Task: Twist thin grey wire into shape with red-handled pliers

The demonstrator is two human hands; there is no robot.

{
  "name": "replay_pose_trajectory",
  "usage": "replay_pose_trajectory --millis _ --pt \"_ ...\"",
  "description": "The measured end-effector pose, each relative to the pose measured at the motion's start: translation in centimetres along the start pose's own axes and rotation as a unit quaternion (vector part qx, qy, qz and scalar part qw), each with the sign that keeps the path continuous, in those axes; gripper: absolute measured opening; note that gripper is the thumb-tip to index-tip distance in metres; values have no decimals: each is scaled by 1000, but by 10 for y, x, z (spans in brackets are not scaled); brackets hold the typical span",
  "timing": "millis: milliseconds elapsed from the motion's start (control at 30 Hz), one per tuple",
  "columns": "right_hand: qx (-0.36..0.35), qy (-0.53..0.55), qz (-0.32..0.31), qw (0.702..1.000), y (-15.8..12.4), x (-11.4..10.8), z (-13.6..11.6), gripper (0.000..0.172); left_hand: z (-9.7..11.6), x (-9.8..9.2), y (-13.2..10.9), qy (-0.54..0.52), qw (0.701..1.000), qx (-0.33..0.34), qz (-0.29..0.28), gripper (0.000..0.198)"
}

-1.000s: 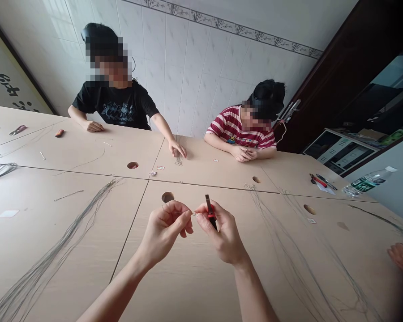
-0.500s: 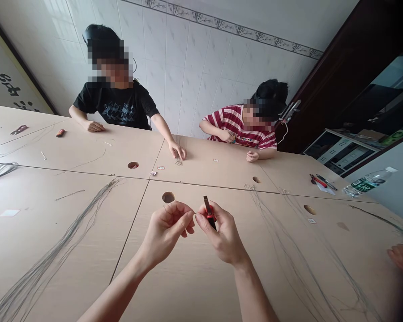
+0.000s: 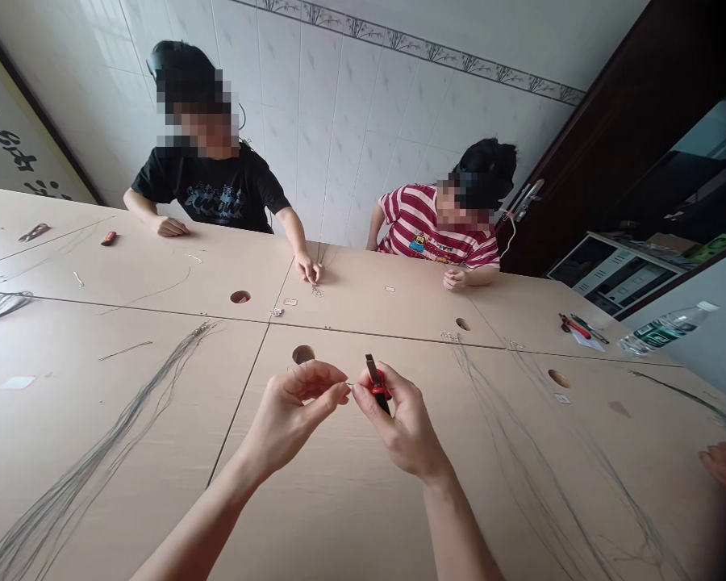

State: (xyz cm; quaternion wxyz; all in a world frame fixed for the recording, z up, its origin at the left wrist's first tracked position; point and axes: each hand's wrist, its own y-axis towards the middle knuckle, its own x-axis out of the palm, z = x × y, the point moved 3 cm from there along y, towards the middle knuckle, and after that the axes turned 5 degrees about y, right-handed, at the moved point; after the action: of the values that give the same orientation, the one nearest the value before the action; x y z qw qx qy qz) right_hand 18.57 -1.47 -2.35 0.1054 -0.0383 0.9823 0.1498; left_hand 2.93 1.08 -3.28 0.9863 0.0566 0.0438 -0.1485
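A person, seen from their own head, holds both bare hands out over a pale wood desk (image 3: 315,516), fingertips nearly meeting in front of them. The left hand (image 3: 294,415) has thumb and forefinger pinched together on a tiny, thin wire-like piece (image 3: 349,386), which lies in the narrow gap between the two hands; its exact shape is too small to tell. The right hand (image 3: 402,424) is closed around a red and black tool (image 3: 376,386), whose dark metal end points up and away from the person. The right thumb tip is just beside the tiny piece; whether it touches it cannot be told.

Beyond the left hand is a round hole (image 3: 303,354) in the desk. To the left lies a long bundle of grey wires (image 3: 151,395), running diagonally toward the near edge; to the right, looser wire strands (image 3: 508,444) spread out. Across the desk sit a co-worker in a black T-shirt (image 3: 218,190), one hand at some small metal pieces (image 3: 318,292), and another in a striped shirt (image 3: 415,219). A clear plastic bottle (image 3: 665,329) lies at far right.
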Motion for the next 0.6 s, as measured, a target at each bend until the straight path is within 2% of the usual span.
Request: replay_pose_trajectory --millis 133,600 --pt "4 -2 -6 1000 0 1 0 16 -3 2 0 8 1000 3 -14 19" --pt "-1 -12 1 1000 1 -2 -2 17 -2 0 1 -5 1000 -17 -6 21"
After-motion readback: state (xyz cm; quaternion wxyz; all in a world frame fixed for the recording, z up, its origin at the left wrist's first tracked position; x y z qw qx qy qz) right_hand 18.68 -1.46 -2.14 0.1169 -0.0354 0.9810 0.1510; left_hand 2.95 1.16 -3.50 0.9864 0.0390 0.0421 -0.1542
